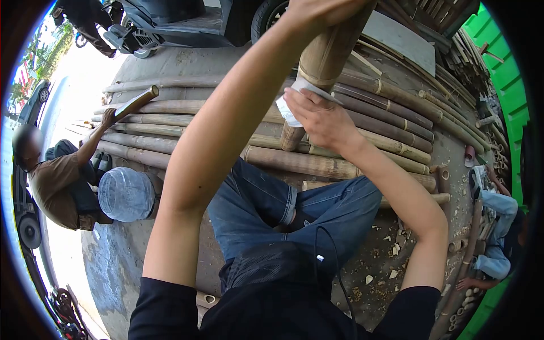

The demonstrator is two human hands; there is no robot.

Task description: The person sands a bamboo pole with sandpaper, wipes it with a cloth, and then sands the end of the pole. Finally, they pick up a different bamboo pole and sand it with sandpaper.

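A thick bamboo pole (322,59) stands tilted in front of me, its lower end near the poles on the ground. My right hand (322,119) is closed round a grey-white sheet (303,86), which wraps against the pole just below a node. The sheet's lower flap hangs beside the pole. At the top edge of the view my left hand (328,8) is bent over the upper part of the pole. Its fingers are cut off or hidden, so its grip cannot be made out.
Bamboo poles (294,161) lie in rows across the ground. At left a person (56,181) crouches with a bamboo piece (136,103), beside a clear plastic container (126,194). Another person (498,226) sits at right. A scooter (187,25) stands behind; shavings (395,249) litter the ground.
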